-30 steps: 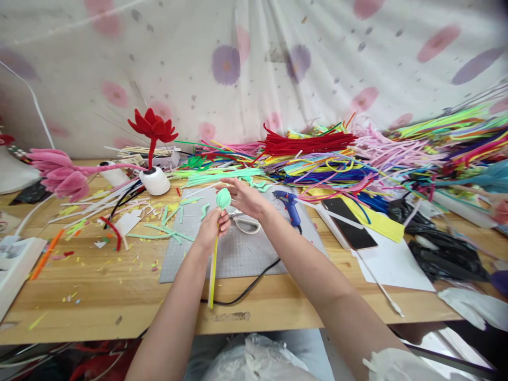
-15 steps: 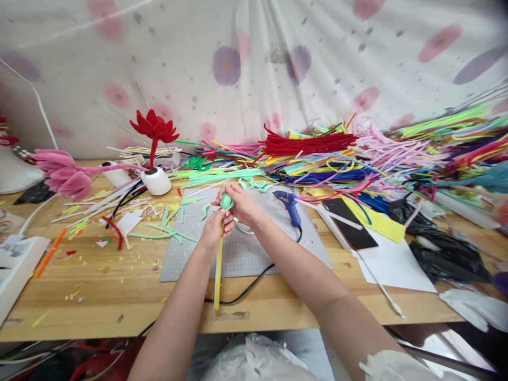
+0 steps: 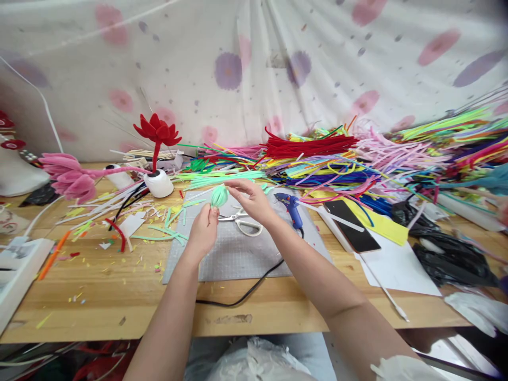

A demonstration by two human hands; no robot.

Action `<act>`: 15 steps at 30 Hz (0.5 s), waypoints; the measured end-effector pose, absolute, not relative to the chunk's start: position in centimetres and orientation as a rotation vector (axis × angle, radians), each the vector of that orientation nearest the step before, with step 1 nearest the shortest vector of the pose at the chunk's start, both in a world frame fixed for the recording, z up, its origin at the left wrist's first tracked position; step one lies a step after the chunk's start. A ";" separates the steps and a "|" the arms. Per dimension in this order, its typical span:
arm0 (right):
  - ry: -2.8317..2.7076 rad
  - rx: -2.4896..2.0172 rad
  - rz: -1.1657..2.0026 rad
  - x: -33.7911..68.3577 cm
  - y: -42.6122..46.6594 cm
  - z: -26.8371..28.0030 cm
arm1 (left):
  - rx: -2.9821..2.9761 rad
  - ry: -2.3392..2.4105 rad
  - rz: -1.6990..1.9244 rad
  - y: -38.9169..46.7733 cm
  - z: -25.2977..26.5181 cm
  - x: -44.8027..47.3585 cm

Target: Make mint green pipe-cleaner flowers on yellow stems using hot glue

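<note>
We have the mint-green bud [image 3: 219,196] between our two hands, above the grey cutting mat [image 3: 234,259], at the fingertips of the left hand [image 3: 204,227] and just left of the fingertips of the right hand [image 3: 251,201]. With the left we pinch the bud's lower end, thumb and fingers pressed together around its base, the rest of those fingers curled in below. Our right fingers reach across, loosely bent and only partly apart, their tips meeting the bud's upper right side; whether they grip a strand there or merely touch it, we cannot tell. The bud's rounded top points up and away from us, leaning a little to the right, and its long axis runs from the left fingertips toward the right ones, with the ribs following that line. Beneath our hands, the white-handled scissors [image 3: 251,228] lie on the mat, blades toward the left hand, and the blue glue gun [image 3: 292,210] rests farther right, well apart from the bud.
</note>
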State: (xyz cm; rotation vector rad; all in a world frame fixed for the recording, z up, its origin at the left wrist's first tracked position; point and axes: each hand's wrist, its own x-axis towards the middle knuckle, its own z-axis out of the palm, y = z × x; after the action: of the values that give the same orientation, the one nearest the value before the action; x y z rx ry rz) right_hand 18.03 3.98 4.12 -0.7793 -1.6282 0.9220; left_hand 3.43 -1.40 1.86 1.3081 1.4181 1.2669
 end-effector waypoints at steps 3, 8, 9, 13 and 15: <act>-1.797 -0.804 0.722 18.0 3.5 4.2 | 1.545 1.572 1.251 -1.6 2.4 3.0; -1.820 -0.843 0.573 17.6 2.8 3.7 | 1.641 1.639 1.273 -2.0 2.9 3.0; -1.803 -0.838 0.568 17.5 2.7 3.6 | 1.648 1.630 1.274 -2.0 2.9 2.9; -1.726 -0.812 0.628 17.1 2.7 3.2 | 1.700 1.611 1.259 -1.9 2.9 2.7; -1.691 -0.801 0.711 16.9 2.7 2.9 | 1.759 1.621 1.248 -1.9 3.0 2.6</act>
State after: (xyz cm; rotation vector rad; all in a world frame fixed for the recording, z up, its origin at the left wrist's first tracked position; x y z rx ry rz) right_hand 16.94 2.69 2.91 -0.8006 -1.6913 0.7109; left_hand 2.63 -1.92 3.01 1.7588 1.6207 1.2475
